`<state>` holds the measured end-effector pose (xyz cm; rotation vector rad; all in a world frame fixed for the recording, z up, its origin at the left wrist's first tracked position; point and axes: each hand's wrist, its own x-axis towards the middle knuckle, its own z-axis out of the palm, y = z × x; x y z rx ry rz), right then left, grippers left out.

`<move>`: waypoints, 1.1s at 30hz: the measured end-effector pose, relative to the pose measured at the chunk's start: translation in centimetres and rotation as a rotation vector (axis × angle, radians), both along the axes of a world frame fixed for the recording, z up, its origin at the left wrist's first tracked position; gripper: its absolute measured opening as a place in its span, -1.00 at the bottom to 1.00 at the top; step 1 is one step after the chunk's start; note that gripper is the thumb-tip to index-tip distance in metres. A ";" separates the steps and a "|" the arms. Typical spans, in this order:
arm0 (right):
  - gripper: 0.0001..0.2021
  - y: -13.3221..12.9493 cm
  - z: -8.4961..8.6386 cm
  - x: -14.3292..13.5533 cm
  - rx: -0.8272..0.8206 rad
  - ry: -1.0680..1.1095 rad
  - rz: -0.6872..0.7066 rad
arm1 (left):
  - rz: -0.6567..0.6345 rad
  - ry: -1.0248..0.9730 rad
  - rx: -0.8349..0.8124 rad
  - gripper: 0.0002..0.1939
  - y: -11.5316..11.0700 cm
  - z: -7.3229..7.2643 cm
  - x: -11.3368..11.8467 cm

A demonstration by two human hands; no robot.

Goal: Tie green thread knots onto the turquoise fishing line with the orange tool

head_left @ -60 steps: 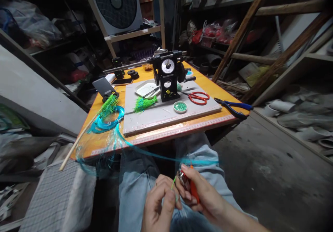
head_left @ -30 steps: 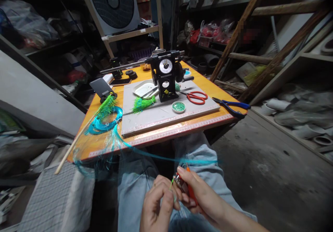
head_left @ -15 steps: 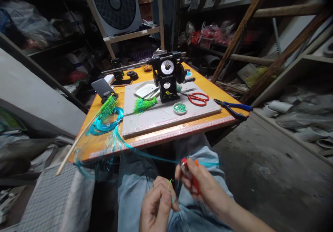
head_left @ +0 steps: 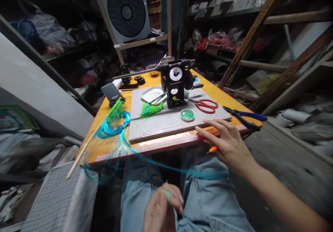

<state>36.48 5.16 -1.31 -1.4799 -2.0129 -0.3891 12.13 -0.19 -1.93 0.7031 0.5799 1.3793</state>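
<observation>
My left hand (head_left: 162, 204) is above my lap, thumb and fingers pinched on a small pale green piece (head_left: 168, 192), too blurred to name. My right hand (head_left: 229, 143) reaches to the table's front edge with long, stretched fingers. Beneath those fingers, at the board's edge, lies a red lighter (head_left: 199, 135), mostly hidden. An orange-handled tool (head_left: 213, 149) with a thin tip is tucked in the same hand, pointing left. Just beyond the fingertips stands a small white dish (head_left: 187, 115) of green beads. Blue strands (head_left: 166, 166) trail from a coil across my lap.
A black hand-cranked winder (head_left: 175, 86) stands on the grey board (head_left: 156, 129). Around it are red-handled scissors (head_left: 206, 106), blue pliers (head_left: 246, 117), a green tinsel bundle (head_left: 152, 109) and a white tray (head_left: 153, 93). A stick (head_left: 83, 152) and blue coil (head_left: 114, 125) lie left.
My right hand has moved from beside the left hand up to the table's edge, carrying the lighter and orange-handled tool there. The left hand stays pinched. The view has shifted slightly.
</observation>
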 end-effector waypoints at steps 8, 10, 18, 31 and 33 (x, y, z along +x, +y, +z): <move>-0.80 -6.0 2.4 -10.1 -0.293 0.654 0.417 | -0.027 -0.220 -0.478 -0.81 0.9 0.3 0.7; -0.86 -6.2 2.5 -11.4 -0.366 0.751 0.418 | -0.036 -0.215 -0.526 -0.80 0.7 0.8 0.9; -0.86 -5.6 1.9 -11.9 -0.577 0.990 0.260 | -0.032 -0.064 -0.429 -0.75 0.5 1.1 1.6; -0.79 -4.3 1.2 -9.6 -0.692 1.145 0.132 | 0.240 0.853 0.086 -0.86 2.0 0.3 -0.1; -0.81 -4.0 1.4 -8.9 -0.607 1.041 0.114 | 0.337 1.037 0.273 -0.88 2.6 0.4 -0.7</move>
